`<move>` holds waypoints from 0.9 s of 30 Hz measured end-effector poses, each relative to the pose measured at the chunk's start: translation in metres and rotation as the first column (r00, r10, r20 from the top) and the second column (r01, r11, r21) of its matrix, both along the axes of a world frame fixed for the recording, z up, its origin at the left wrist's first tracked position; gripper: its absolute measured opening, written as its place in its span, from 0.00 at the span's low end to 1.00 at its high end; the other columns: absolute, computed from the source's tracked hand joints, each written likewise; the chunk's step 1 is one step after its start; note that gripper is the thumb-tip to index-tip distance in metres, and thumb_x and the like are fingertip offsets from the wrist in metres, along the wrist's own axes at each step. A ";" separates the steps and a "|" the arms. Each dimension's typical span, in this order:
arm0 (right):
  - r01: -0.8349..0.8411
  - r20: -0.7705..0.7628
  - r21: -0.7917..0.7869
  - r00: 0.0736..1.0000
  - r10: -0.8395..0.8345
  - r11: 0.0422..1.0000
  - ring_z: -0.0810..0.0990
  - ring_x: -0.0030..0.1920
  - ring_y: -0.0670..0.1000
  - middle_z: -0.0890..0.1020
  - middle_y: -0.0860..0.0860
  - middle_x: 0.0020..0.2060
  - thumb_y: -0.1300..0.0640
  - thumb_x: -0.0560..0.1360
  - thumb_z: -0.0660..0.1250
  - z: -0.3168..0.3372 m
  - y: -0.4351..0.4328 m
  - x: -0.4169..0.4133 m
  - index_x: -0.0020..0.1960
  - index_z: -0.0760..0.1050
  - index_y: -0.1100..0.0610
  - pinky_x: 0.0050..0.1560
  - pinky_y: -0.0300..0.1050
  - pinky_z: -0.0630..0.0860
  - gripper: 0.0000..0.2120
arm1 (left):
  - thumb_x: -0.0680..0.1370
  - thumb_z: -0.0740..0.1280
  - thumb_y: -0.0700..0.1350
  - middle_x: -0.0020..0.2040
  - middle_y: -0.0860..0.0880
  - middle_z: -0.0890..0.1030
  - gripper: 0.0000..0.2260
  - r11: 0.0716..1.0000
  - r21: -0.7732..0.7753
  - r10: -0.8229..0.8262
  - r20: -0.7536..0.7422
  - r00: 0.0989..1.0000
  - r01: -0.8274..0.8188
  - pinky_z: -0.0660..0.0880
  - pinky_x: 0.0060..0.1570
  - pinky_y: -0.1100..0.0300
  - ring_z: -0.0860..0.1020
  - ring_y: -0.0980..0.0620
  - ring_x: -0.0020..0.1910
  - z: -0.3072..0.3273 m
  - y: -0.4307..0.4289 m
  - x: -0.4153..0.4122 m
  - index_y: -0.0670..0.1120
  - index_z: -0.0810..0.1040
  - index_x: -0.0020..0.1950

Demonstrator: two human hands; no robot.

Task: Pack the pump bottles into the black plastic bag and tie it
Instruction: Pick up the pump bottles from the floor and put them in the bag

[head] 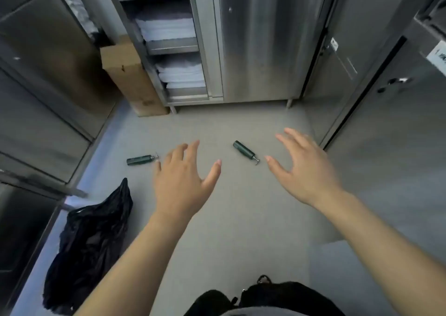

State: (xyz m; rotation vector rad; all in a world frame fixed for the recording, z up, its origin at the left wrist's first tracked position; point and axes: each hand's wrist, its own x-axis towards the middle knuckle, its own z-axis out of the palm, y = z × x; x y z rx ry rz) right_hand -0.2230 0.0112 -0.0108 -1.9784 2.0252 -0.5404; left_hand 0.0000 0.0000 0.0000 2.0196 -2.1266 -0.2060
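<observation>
Now reaching: left hand (181, 183) and right hand (306, 168) spread, empty, above two bottles (245, 151) on floor (241, 207); next, grasp each; bag (89, 243) lies left.

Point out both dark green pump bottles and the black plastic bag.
Left dark green pump bottle (140, 160): head view, mid-body.
Right dark green pump bottle (242, 149): head view, mid-body.
Black plastic bag (89, 243): head view, crumpled middle.

Floor (241, 214): left pump bottle (141, 160), right pump bottle (245, 151) lying flat (well apart); black plastic bag (89, 243) slumped left; cardboard box (130, 79) at back.
</observation>
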 end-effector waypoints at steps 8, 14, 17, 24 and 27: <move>0.048 0.100 0.003 0.994 -0.048 0.999 0.68 0.68 0.55 0.72 0.55 0.67 0.45 0.73 0.64 -0.022 -0.058 -0.024 0.63 0.73 0.56 0.67 0.52 0.65 0.23 | 0.75 0.55 0.65 0.65 0.48 0.75 0.28 0.999 0.040 0.004 0.011 1.000 -0.004 0.68 0.60 0.50 0.73 0.45 0.63 -0.019 -0.066 -0.014 0.51 0.67 0.69; 0.046 0.072 0.051 0.996 -0.050 0.998 0.66 0.69 0.53 0.70 0.53 0.69 0.44 0.73 0.62 -0.038 -0.145 -0.025 0.65 0.71 0.55 0.67 0.49 0.64 0.24 | 0.74 0.56 0.65 0.65 0.47 0.75 0.29 0.994 0.102 0.032 -0.076 0.997 -0.024 0.70 0.60 0.48 0.73 0.44 0.63 -0.042 -0.157 -0.022 0.50 0.67 0.69; 0.055 0.049 0.069 0.997 -0.058 0.996 0.65 0.70 0.52 0.69 0.51 0.70 0.44 0.73 0.62 -0.041 -0.196 -0.023 0.66 0.70 0.54 0.67 0.47 0.62 0.24 | 0.73 0.56 0.65 0.65 0.48 0.75 0.29 0.995 0.096 -0.018 -0.086 0.996 0.026 0.70 0.60 0.48 0.73 0.44 0.62 -0.047 -0.213 -0.022 0.51 0.67 0.69; 0.060 0.070 0.089 0.995 -0.066 0.994 0.65 0.70 0.51 0.69 0.51 0.70 0.44 0.73 0.61 -0.034 -0.317 -0.010 0.65 0.70 0.53 0.67 0.47 0.62 0.24 | 0.73 0.57 0.66 0.63 0.49 0.76 0.29 0.987 0.093 -0.131 -0.037 0.991 0.134 0.69 0.58 0.50 0.75 0.45 0.60 -0.043 -0.340 -0.012 0.52 0.67 0.69; 0.058 0.067 0.110 0.996 -0.065 0.992 0.65 0.70 0.51 0.69 0.51 0.69 0.44 0.73 0.61 -0.039 -0.357 -0.010 0.65 0.70 0.53 0.66 0.47 0.63 0.24 | 0.73 0.56 0.65 0.63 0.48 0.77 0.29 0.982 0.115 -0.148 -0.031 0.988 0.151 0.70 0.57 0.50 0.76 0.44 0.59 -0.045 -0.382 -0.007 0.51 0.67 0.69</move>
